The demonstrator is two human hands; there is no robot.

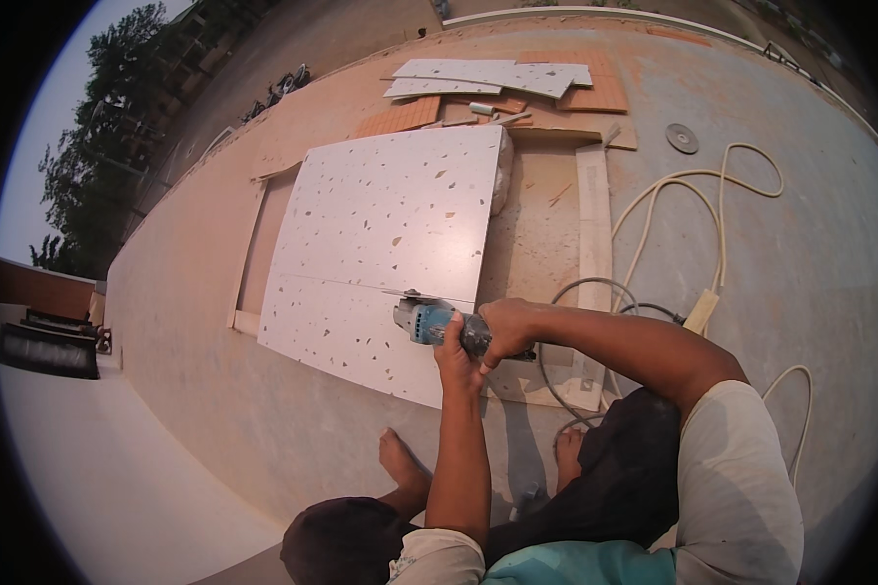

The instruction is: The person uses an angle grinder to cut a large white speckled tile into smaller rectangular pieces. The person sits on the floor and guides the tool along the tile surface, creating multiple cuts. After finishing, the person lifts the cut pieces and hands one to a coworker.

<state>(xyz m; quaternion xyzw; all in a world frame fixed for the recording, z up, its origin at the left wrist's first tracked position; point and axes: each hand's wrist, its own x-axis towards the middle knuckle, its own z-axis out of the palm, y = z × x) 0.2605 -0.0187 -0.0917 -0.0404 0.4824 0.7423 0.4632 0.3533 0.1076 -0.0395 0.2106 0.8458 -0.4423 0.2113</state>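
Observation:
A blue and black angle grinder (433,323) is held in both hands over a large white speckled tile (371,214). My left hand (456,359) is closed around the underside of its body. Behind it, my right hand (506,328) grips the dark rear handle end. The grinder's thin disc (429,296) stands edge-on at the tile's surface, along a fine line that runs across the tile toward its left edge. Whether the disc touches the tile I cannot tell. The tile lies on a low wooden frame (593,244), whose right part shows beside it.
Cut white tile pieces (488,74) and orange tiles (595,94) lie beyond the frame. A loose grey disc (682,138) rests on the floor at the far right. A pale cable (722,214) loops to a connector block (700,311). My bare feet (402,460) are near the tile's front edge.

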